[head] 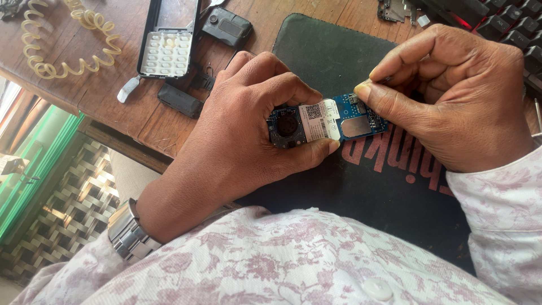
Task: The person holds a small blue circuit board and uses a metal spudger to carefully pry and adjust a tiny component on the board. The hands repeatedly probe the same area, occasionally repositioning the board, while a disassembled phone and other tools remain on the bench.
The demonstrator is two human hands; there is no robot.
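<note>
Nearest, soft floral-print shirt fabric (282, 254) in pink on white, with a round pale button low at right. Just beyond, a brushed steel link watch (127, 231) on the left wrist. Left hand (243, 135) curled and clamped round the left end of a small blue circuit board (327, 121), thumb under its near edge, fingers over the far edge. Flat, rectangular board, held just above the mat at centre: a dark square part with a round recess at its left end, a white paper label across the middle, a dull metal shield plate to the right. Right hand (451, 96) pinched together at the board's far right edge, thumb tip and forefinger closed on something too small to make out. Underneath, a black matte mouse mat (339, 51) with rounded corners and red lettering. Farther left on the worn wooden table (113, 96), a white rubber keypad (165, 53) in a black phone shell, a black oblong part, a coiled translucent cord (62, 39). Far right, dark keyboard keys (508, 22).
</note>
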